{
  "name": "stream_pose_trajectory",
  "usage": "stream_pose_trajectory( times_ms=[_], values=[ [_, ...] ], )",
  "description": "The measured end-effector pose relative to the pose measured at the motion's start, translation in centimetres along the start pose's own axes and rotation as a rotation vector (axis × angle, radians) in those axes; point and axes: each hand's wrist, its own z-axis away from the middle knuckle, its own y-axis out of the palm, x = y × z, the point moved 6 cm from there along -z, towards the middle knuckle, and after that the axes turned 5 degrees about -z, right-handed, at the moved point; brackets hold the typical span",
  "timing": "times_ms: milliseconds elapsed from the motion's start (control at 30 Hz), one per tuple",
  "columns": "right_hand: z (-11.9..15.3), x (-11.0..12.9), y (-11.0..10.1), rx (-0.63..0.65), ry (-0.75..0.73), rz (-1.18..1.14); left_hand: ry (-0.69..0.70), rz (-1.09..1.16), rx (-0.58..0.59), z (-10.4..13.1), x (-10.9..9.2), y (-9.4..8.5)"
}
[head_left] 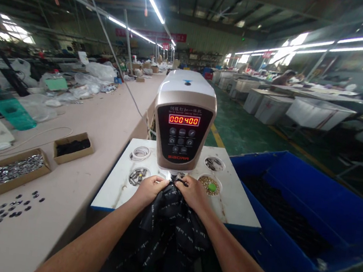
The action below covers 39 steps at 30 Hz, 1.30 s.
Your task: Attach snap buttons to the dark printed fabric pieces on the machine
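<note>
Black fabric with small white print (170, 223) hangs down from the front of a button machine (185, 105) whose red display reads 000400. My left hand (151, 189) pinches the fabric's upper edge just left of the machine's working point. On the right side of that point, my right hand (193, 191) grips the same edge between thumb and fingers. Both hands are close together under the machine head, over the white machine table (110, 189). The exact spot where the fabric meets the machine is small and partly hidden by the fingers.
Round wells in the table hold metal parts (138, 176) and gold pieces (205, 183). Boxes of silver rings (18, 170) and black pieces (73, 146) stand left, with loose discs (11, 209). A blue bin (285, 163) with dark contents is right. A person (284, 78) sits far back.
</note>
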Motion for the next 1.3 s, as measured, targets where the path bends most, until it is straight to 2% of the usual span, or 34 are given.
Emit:
stream_pose_trajectory(
  times_ms=[167, 433, 733, 1000, 1300],
  values=[
    [0.27, -0.57, 0.0, -0.009, -0.062, -0.029, 0.031, -0.115, -0.103, -0.51, -0.2, 0.4],
    [0.36, -0.37, 0.01, 0.092, -0.206, -0.078, 0.069, -0.169, -0.126, -0.71, -0.16, 0.54],
    [0.71, -0.3, 0.03, -0.014, -0.127, 0.072, 0.109, -0.198, -0.105, -0.52, -0.53, 0.24],
    [0.7, -0.02, -0.13, 0.012, -0.127, 0.148, 0.204, -0.241, -0.072, -0.75, -0.87, -0.04],
    [0.43, -0.18, 0.0, 0.022, -0.134, 0.167, 0.232, -0.242, -0.077, -0.68, -0.77, -0.01]
  ],
)
